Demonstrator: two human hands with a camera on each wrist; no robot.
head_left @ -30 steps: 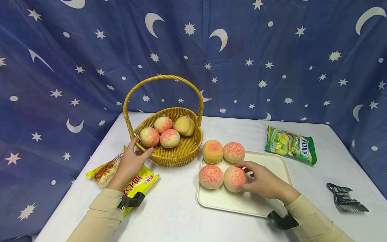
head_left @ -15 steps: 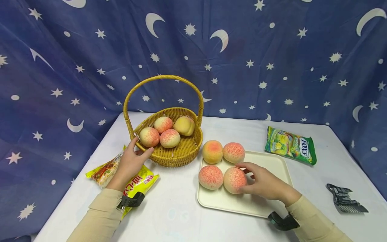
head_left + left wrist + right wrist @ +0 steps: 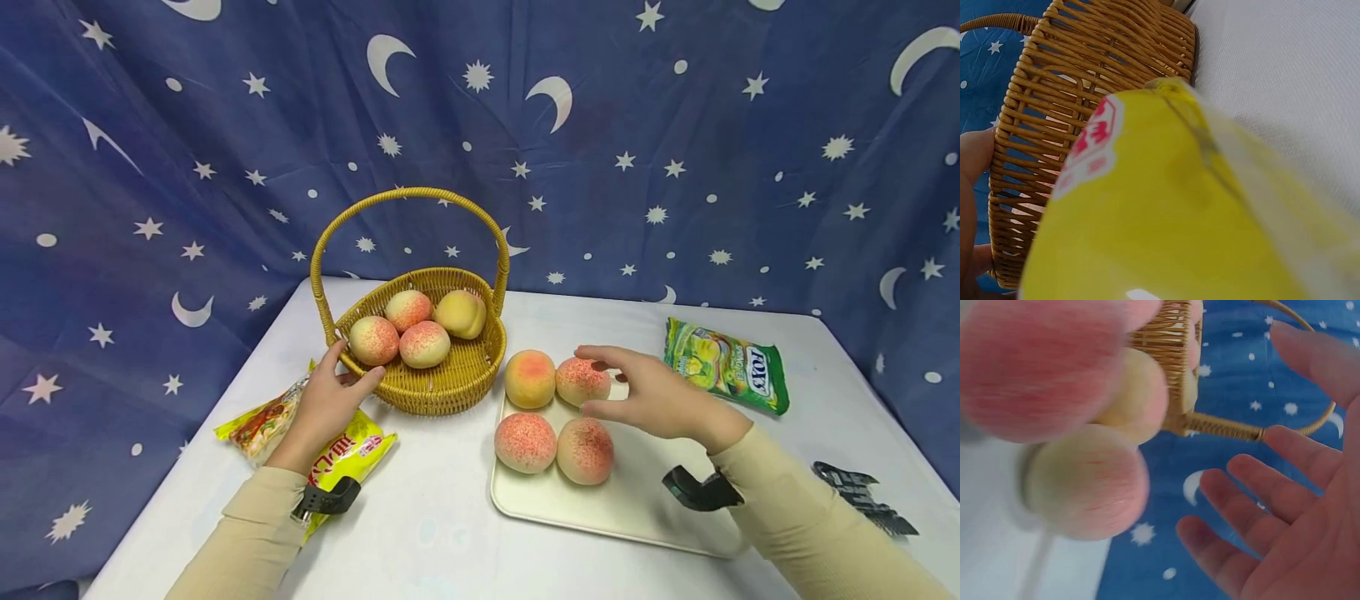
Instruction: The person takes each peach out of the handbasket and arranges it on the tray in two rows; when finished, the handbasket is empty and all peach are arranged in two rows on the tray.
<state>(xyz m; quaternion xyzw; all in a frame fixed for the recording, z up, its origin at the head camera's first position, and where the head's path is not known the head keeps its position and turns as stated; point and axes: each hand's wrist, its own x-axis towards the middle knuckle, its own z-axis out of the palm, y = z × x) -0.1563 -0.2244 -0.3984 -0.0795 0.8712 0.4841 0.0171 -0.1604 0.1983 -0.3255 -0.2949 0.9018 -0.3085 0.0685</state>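
A yellow wicker basket (image 3: 431, 402) with a tall handle holds several peaches (image 3: 425, 344). My left hand (image 3: 326, 408) holds its near-left rim, with fingers (image 3: 975, 150) at the edge in the left wrist view. More peaches sit in two rows at the left of a cream tray (image 3: 600, 521). Above the tray my right hand (image 3: 656, 396) hovers, thumb and fingers apart and nothing between them. Its fingertips overlap the back-right peach (image 3: 577, 383). Just nearer lies the front-right peach (image 3: 586, 452), released from the hand. In the right wrist view, the fingers (image 3: 1229, 494) are spread.
A yellow food packet (image 3: 348, 454) lies under my left forearm. Behind the right hand is a green FOX'S packet (image 3: 727, 367). A black crumpled object (image 3: 858, 496) lies at the right edge, partly behind my sleeve. A starry blue curtain (image 3: 600, 233) backs the white table.
My right hand has let go of the front-right peach and moved up and back, toward the back-right peach. The left hand has stayed on the basket rim.
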